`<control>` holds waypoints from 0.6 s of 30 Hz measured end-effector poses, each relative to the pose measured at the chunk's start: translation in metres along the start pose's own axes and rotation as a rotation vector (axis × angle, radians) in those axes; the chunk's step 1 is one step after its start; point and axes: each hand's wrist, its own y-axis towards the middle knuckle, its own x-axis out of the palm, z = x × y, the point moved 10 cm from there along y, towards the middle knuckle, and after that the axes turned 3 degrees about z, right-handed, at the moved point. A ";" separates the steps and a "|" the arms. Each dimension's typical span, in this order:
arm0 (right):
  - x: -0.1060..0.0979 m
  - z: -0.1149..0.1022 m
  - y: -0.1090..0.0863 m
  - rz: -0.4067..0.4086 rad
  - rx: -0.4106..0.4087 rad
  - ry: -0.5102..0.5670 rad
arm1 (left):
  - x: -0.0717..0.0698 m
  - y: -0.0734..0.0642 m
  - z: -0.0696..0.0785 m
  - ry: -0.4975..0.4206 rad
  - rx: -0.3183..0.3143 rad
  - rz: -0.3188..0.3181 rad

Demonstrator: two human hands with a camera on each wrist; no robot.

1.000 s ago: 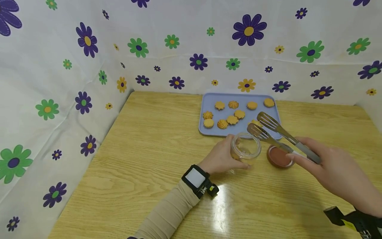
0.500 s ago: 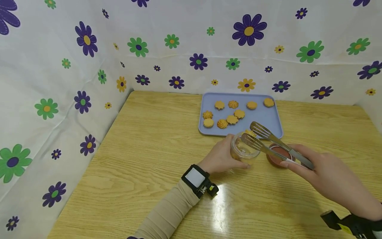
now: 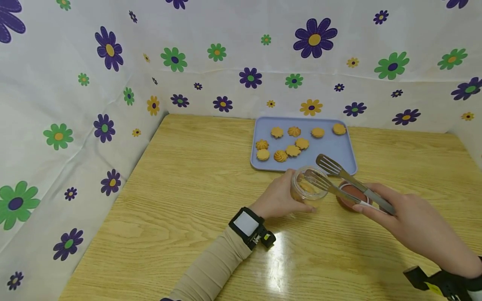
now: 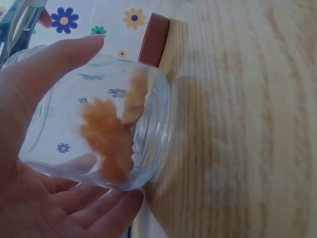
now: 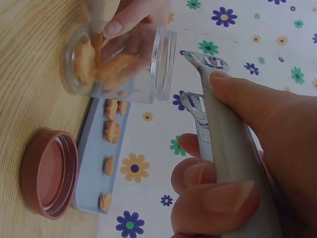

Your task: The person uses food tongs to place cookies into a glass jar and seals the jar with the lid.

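I see a cookie [image 3: 308, 188] freed from the tongs [image 3: 353, 179] into the jar [image 5: 164, 64], adding one; the left hand [image 3: 283, 196] grips the jar, the right hand [image 3: 423, 223] the tongs.

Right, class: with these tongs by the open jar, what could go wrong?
The tongs hang close to the mouth of the glass jar and might knock it, though the left hand grips it. Any drop onto the biscuits inside could chip them. The loose lid beside the jar might get nudged.

Tongs [image 5: 225, 134] grey; cookies [image 3: 280, 156] golden; tray [image 3: 339, 146] blue; lid [image 5: 48, 174] russet; backdrop [image 3: 226, 25] white, floral print.
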 end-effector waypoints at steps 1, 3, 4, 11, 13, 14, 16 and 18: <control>0.000 0.000 0.000 -0.001 0.004 0.003 | 0.000 0.000 0.000 -0.005 0.000 -0.001; 0.000 0.001 0.000 -0.001 0.007 0.006 | 0.000 -0.001 0.000 -0.013 0.000 -0.003; 0.000 0.001 0.000 -0.001 0.008 0.005 | 0.000 -0.001 0.000 -0.016 0.000 -0.005; -0.003 0.000 0.002 0.011 -0.007 0.024 | 0.000 0.000 0.000 -0.018 0.005 -0.009; -0.004 0.000 0.005 0.014 -0.010 0.040 | 0.000 0.000 0.000 -0.013 0.004 -0.006; -0.005 0.000 0.007 0.017 -0.010 0.048 | 0.000 0.000 0.000 -0.009 0.004 -0.004; -0.006 0.002 0.012 0.016 -0.004 0.061 | 0.000 0.000 0.000 0.000 0.005 -0.003; -0.005 0.004 0.019 0.013 0.007 0.075 | 0.000 0.000 0.001 0.008 0.006 -0.001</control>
